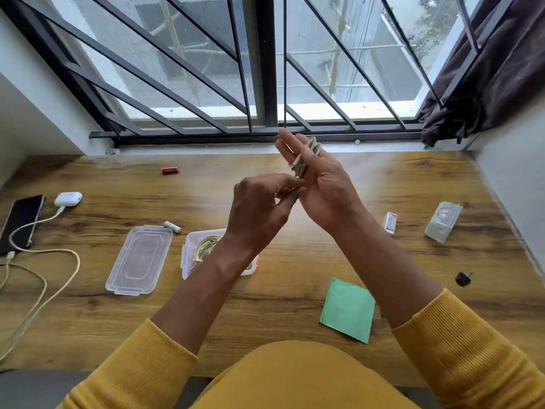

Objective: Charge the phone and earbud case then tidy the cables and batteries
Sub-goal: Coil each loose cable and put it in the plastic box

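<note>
Over the middle of the wooden table (295, 290), my right hand (318, 178) is raised with straight fingers, and a beige cable (306, 156) is coiled around them. My left hand (259, 208) pinches the cable's loose end just below those fingers. At the far left a dark phone (22, 219) and a white earbud case (68, 199) lie with white cables (44, 261) plugged in. A clear container (194, 252) below my left wrist holds another coiled cable. Loose batteries lie about: a red battery (170, 170), a white battery (172, 227) and a small white battery (390, 222).
The container's clear lid (138, 259) lies left of it. A clear plastic case (443, 221) sits at the right, a small black adapter (463, 278) nearer me, and a green paper sheet (348, 309) at the front. A barred window and a dark curtain (486, 84) stand behind.
</note>
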Demonstrator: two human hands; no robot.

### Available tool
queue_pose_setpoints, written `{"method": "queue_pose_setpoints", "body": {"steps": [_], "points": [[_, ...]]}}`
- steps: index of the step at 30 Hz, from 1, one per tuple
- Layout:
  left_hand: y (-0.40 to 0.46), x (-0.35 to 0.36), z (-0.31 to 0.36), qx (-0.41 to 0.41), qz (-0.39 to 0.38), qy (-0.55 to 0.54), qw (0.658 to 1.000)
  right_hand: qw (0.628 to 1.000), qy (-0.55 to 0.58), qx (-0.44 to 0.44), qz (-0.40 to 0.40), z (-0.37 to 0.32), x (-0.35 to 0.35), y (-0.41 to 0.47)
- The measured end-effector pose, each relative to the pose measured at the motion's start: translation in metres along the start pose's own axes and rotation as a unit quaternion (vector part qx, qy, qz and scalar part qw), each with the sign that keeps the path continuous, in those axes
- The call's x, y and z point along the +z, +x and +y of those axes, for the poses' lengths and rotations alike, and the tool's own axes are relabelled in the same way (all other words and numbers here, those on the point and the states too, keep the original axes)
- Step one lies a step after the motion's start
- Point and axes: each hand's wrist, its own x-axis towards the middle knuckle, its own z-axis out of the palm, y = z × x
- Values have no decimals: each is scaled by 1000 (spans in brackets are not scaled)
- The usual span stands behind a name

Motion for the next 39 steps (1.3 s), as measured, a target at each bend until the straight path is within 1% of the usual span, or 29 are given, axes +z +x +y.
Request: {"method": "queue_pose_setpoints", "body": {"steps": [4, 7, 10, 12, 13, 15, 18, 22, 24, 26, 30, 32, 35, 37, 39], "points": [[7, -3, -1, 6, -46, -38, 998, 1000, -9, -15, 6, -2, 5, -4], [9, -6, -2, 25, -76, -24, 997, 999, -44, -30, 13, -4, 3, -5], [12, -9, 1, 56, -47, 78, 994, 998, -56, -3, 10, 1, 5, -8], [15, -10, 3, 49, -11, 146, 988, 997, -70, 16, 27, 6, 8, -12], [16, -10, 5, 36, 1, 164, 986, 996, -72, 24, 39, 8, 10, -12], [17, -9, 4, 23, 11, 174, 984, 995, -84, 32, 51, 9, 10, -13], [18, -8, 2, 17, 23, 159, 987, 988, -149, 30, 41, 8, 8, -12], [18, -7, 5, 12, 44, 157, 987, 976, -210, 15, 48, 7, 7, -12], [17, -6, 7, 15, 41, 139, 989, 968, -244, 0, 58, 9, 5, -12], [16, -7, 7, 24, 21, 91, 995, 958, -275, -19, 75, 10, 5, -13], [13, -11, 5, 28, -10, -21, 999, 955, -277, -32, 105, 12, 2, -15], [10, -13, 5, 0, -9, -100, 995, 955, -274, -23, 112, 12, 0, -16], [9, -14, 3, -72, 21, -221, 972, 958, -264, -9, 111, 12, -4, -15], [11, -15, -2, -113, 26, -225, 967, 959, -262, -2, 104, 12, -4, -17], [15, -17, -10, -133, -14, -177, 975, 960, -264, 8, 93, 11, -4, -19]]}}
